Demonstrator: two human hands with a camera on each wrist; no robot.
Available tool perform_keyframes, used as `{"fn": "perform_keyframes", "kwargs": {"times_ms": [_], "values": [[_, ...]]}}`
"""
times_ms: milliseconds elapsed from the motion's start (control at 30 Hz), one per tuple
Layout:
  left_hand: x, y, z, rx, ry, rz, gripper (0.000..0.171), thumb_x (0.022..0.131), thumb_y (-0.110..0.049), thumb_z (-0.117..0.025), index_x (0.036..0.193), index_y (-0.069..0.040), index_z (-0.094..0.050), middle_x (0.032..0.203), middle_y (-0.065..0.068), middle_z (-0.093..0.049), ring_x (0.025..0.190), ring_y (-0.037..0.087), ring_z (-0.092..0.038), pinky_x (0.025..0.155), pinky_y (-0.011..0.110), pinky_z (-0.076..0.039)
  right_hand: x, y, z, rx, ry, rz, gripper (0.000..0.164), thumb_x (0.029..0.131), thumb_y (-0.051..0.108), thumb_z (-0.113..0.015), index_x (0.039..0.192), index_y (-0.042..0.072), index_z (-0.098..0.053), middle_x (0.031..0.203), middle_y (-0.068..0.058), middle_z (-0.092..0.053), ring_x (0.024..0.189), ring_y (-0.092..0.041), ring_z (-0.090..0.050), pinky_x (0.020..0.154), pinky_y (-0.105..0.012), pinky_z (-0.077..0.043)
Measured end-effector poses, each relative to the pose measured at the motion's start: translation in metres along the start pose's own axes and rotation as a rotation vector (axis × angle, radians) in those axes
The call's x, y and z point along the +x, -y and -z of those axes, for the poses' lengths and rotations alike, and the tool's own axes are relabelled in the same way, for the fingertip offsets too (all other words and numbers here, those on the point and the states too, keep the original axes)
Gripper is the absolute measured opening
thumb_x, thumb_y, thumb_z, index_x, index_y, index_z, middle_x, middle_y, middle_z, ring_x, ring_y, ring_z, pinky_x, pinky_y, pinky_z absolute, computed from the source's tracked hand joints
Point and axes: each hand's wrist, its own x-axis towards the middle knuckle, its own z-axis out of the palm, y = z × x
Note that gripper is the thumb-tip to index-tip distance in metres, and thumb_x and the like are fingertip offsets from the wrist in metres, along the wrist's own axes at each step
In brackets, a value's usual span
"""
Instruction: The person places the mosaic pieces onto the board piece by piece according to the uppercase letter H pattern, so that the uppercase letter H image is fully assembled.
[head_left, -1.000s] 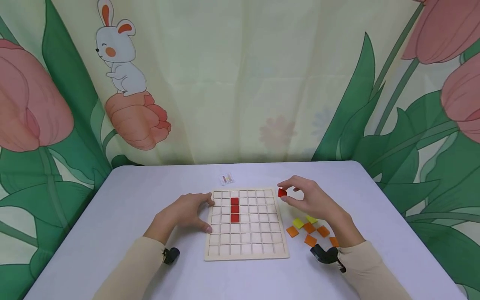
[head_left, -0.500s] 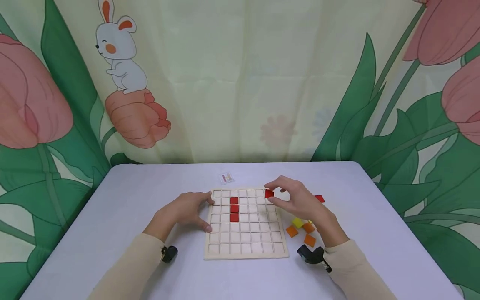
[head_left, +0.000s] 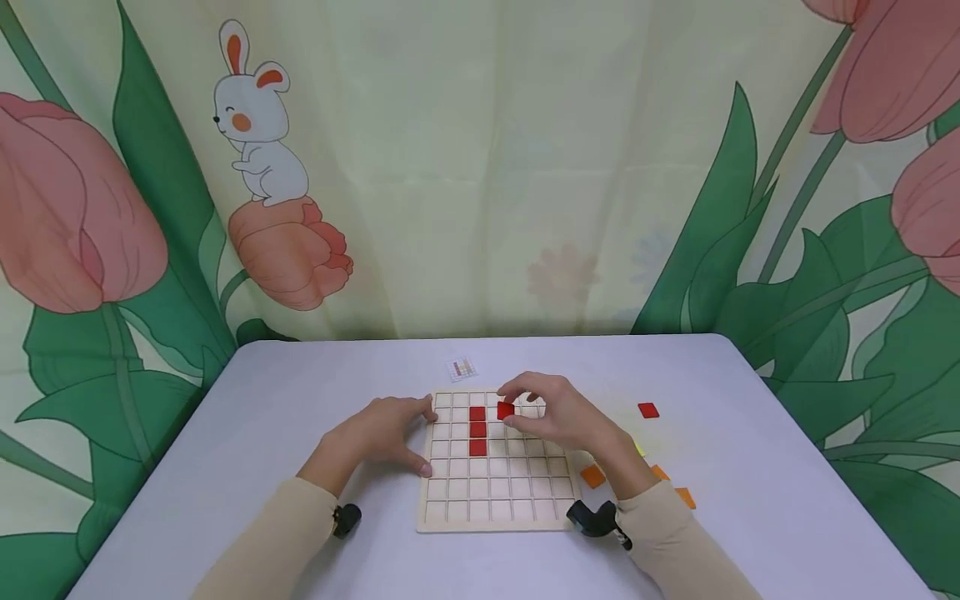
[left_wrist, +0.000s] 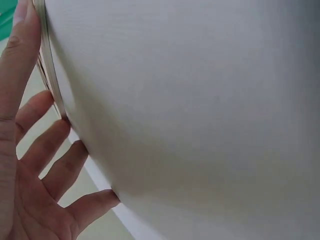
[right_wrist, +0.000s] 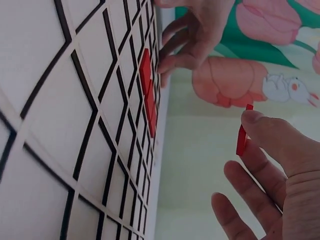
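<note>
My right hand [head_left: 566, 417] pinches a small red square tile [head_left: 506, 410] between thumb and index finger, above the far part of a pale wooden grid board [head_left: 480, 490]. The right wrist view shows this tile edge-on in the fingertips, apart from the grid. Three red tiles [head_left: 477, 429] lie in a column of cells left of the held one. My left hand [head_left: 375, 440] rests against the board's left edge, fingers spread and thumb nearer me. In the left wrist view, the thumb lies along the board's side [left_wrist: 49, 65] and fingertips touch the white tabletop.
Right of the board lie a loose red tile [head_left: 648, 410], several orange tiles [head_left: 592, 476] and a bit of yellow tile [head_left: 639, 448], partly hidden by my right forearm. A small printed card [head_left: 461, 369] lies beyond the board. A patterned curtain [head_left: 450, 167] hangs behind the table.
My right hand has carried the red tile leftward from beside the board to over its cells, uncovering a loose red tile at right. My left hand keeps its place at the board's edge.
</note>
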Motion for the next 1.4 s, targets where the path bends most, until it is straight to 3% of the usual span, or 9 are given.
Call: {"fn": "perform_keyframes", "kwargs": {"times_ms": [100,300,500,667,900,1100,1400], "values": [[0.004,-0.002,-0.005,0.017,0.002,-0.02,0.08,0.06,-0.059,-0.095,0.127,-0.029,-0.064,0.146,-0.003,-0.058,0.133,0.023,-0.056,0.111,0.047,-0.047,-0.001,0.0,-0.005,0.022,0.01,-0.006,0.035,0.09,0.013,-0.08,0.123,0.011,-0.069,0.113,0.001,-0.072,0.103,-0.021,-0.068,0.088,-0.048,-0.06],[0.003,0.002,-0.001,0.044,0.002,-0.033,0.083,0.059,-0.061,-0.094,0.129,-0.027,-0.064,0.146,0.0,-0.059,0.131,0.025,-0.058,0.11,0.049,-0.048,0.0,-0.003,-0.021,0.097,0.01,-0.053,0.035,0.091,0.015,-0.08,0.122,0.006,-0.068,0.108,0.001,-0.073,0.102,-0.02,-0.068,0.089,-0.051,-0.058],[0.004,0.003,0.001,0.037,0.007,-0.016,0.082,0.058,-0.063,-0.094,0.127,-0.031,-0.064,0.137,-0.002,-0.064,0.121,0.023,-0.06,0.104,0.048,-0.051,-0.002,-0.002,-0.031,0.048,0.081,-0.1,0.038,0.09,0.016,-0.08,0.126,0.009,-0.067,0.108,0.006,-0.072,0.102,-0.014,-0.067,0.093,-0.043,-0.058],[0.003,0.004,-0.001,0.054,0.006,-0.017,0.084,0.056,-0.065,-0.093,0.127,-0.03,-0.064,0.133,-0.001,-0.065,0.118,0.024,-0.061,0.103,0.05,-0.052,-0.001,0.008,-0.04,0.053,0.135,-0.151,0.037,0.091,0.018,-0.079,0.126,0.015,-0.067,0.107,0.009,-0.07,0.103,-0.016,-0.066,0.095,-0.038,-0.058],[0.001,0.006,-0.004,0.047,-0.019,-0.057,0.085,0.059,-0.065,-0.091,0.13,-0.028,-0.064,0.141,0.001,-0.063,0.122,0.026,-0.061,0.106,0.05,-0.05,0.004,0.011,-0.05,0.039,0.246,-0.152,0.036,0.089,0.019,-0.08,0.123,0.017,-0.069,0.102,0.007,-0.069,0.096,-0.014,-0.063,0.087,-0.028,-0.056],[-0.002,0.008,-0.007,0.041,-0.024,-0.067,0.084,0.06,-0.067,-0.09,0.131,-0.028,-0.064,0.148,0.002,-0.058,0.129,0.027,-0.058,0.109,0.051,-0.048,0.009,0.01,-0.058,0.01,0.286,-0.139,0.037,0.088,0.02,-0.082,0.122,0.016,-0.069,0.101,0.007,-0.069,0.092,-0.011,-0.061,0.083,-0.023,-0.053],[0.0,0.011,-0.004,0.062,-0.025,-0.065,0.082,0.06,-0.068,-0.089,0.128,-0.03,-0.063,0.14,-0.002,-0.062,0.122,0.023,-0.06,0.107,0.048,-0.049,0.014,0.012,-0.061,0.0,0.331,-0.138,0.033,0.087,0.021,-0.083,0.117,0.018,-0.07,0.1,0.009,-0.067,0.093,-0.01,-0.061,0.086,-0.022,-0.054]]}}
